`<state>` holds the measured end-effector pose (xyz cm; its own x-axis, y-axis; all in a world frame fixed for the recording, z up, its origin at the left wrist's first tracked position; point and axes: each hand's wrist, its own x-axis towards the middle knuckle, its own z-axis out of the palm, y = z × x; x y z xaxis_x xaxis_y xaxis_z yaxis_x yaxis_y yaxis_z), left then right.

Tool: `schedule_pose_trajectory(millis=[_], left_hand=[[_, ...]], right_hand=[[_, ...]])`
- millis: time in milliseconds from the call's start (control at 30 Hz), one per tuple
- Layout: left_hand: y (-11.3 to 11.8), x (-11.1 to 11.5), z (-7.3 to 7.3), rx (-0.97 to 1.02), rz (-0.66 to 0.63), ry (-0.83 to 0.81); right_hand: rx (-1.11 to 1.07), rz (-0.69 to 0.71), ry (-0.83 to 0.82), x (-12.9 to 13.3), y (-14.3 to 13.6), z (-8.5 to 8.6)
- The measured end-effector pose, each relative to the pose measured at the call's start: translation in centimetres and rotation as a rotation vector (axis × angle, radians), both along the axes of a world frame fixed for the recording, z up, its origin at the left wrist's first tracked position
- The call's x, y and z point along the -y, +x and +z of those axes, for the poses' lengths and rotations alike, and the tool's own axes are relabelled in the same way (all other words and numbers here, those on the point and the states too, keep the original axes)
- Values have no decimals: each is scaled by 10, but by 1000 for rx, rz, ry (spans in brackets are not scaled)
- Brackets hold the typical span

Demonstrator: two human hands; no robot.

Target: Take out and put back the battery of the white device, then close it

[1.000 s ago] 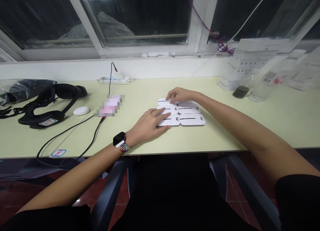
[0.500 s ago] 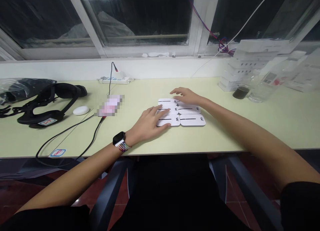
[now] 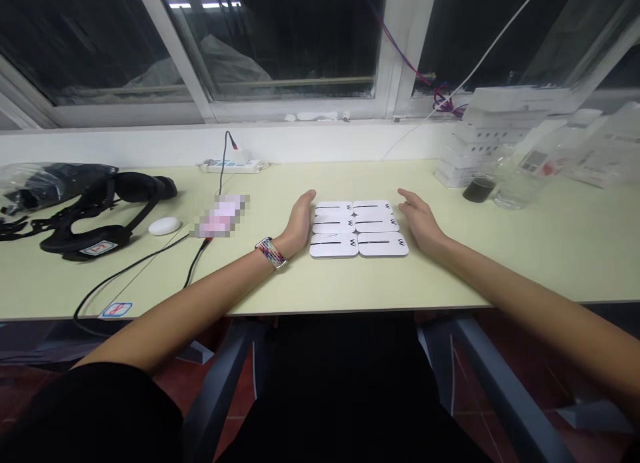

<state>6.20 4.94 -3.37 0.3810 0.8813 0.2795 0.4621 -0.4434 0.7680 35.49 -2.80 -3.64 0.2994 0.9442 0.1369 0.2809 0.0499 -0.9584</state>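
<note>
White rounded cards (image 3: pixel 334 245) lie flat in two columns of three, edges close together. Each shows a long black line and a mark like a W or M on its right end. My left hand (image 3: pixel 300 221) stands on its edge just left of the block, fingers stretched forward, holding nothing; whether it touches the cards I cannot tell. On the opposite side, my right hand (image 3: pixel 420 221) is open and slightly curved, palm toward the cards, with nothing in it. A woven multicoloured band (image 3: pixel 271 253) circles my left wrist.
To the left are a black headset (image 3: pixel 85 239), a white oval object (image 3: pixel 165 226), a blurred-out pink item (image 3: pixel 221 216) and black cables (image 3: pixel 150 253). A power strip (image 3: pixel 235 165) sits by the wall. White boxes (image 3: pixel 455 163), a dark-filled cup (image 3: pixel 479 189) and a clear bottle (image 3: pixel 533 166) stand at right.
My left hand has come off the left column of cards and turned on edge beside it. My right hand has moved from the far cards to the block's right side.
</note>
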Motion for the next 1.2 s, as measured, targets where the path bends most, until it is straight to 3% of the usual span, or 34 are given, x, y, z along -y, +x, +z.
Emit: schedule_pose_trajectory(millis=[133,367,767,1200], left_hand=[[3,4,1,232,61,-101],[11,16,9,559,6,-385],[15,21,15,601,40,-429],[18,16,8,633,114,-340]], right_hand=[[-24,19,-26,-7,-8,-2],[-37,27,-38,-9,-13,-1],[-3,55,-8,-21,-12,-12],[-39,41,-3,-16,-17,-5]])
